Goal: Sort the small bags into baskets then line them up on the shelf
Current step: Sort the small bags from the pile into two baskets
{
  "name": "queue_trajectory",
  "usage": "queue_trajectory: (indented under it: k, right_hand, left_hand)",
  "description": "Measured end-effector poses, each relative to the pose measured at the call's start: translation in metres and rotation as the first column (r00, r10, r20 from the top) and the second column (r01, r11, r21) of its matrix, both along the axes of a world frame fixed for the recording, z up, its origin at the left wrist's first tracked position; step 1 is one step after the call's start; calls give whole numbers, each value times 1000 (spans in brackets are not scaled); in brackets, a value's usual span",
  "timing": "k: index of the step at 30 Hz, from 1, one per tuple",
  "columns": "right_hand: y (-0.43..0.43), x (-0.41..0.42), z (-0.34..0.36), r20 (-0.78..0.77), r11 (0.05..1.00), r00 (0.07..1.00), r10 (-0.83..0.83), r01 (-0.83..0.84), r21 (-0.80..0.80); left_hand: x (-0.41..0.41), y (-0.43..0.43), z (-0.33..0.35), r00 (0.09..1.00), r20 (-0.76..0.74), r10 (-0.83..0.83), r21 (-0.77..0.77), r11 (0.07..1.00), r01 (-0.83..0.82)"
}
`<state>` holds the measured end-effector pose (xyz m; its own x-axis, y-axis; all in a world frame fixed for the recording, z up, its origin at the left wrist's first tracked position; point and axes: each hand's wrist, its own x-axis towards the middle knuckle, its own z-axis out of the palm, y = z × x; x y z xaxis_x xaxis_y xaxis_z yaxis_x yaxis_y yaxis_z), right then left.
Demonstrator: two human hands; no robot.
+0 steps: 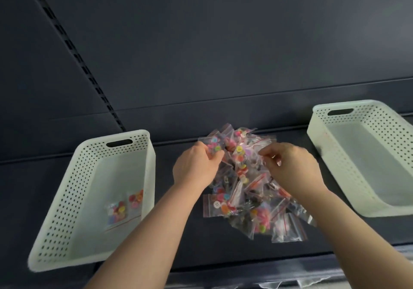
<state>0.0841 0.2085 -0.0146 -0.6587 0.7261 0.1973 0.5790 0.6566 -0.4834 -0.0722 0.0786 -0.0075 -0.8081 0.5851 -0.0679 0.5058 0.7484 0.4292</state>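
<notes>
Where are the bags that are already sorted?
In the head view, two bags lie in the left basket, near its front right wall.

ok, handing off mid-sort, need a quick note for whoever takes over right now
Left hand grips a button bag at the pile's far-left edge.
Right hand seems to pinch a clear bag at the pile's far side.
Pile of bags lies on the shelf between the left basket and the right basket.
Done: two sorted bags in the left basket.
Left: sort the rest of the pile, then line up the baskets.
</notes>
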Motion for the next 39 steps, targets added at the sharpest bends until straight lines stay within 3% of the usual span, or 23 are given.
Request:
queue_trajectory:
  k: [9,13,17,22,25,29,34,39]
  right_hand:
    - [4,-12,1,26,994,995,96,-97,51]
    - [6,-34,2,203,971,965,167,-197,135]
    - [7,-47,-1,270,971,945,184,-218,102]
    - [10,-42,-4,54,976,980,191,-196,97]
    - [9,-38,4,-113,985,979,169,-171,-11]
    - [0,-40,12,-138,977,972,191,-202,-73]
    - [-33,-68,20,-220,941,930,295,-323,-104]
    - [-83,-106,26,-238,895,882,406,-436,-92]
  left_hand:
    - [-2,3,-3,998,-65,28,135,991,-19]
    - [-13,-14,10,986,-144,79,224,974,-46]
    - [-21,-29,14,992,-92,91,257,964,-64]
    - [-16,-37,11,994,98,50,339,937,-81]
    - [-16,-39,12,989,125,79,363,924,-119]
    - [-23,-54,22,977,28,209,439,876,-200]
    - [-32,-111,36,886,-177,429,349,869,-351]
    - [-40,-161,25,886,-107,451,270,871,-411]
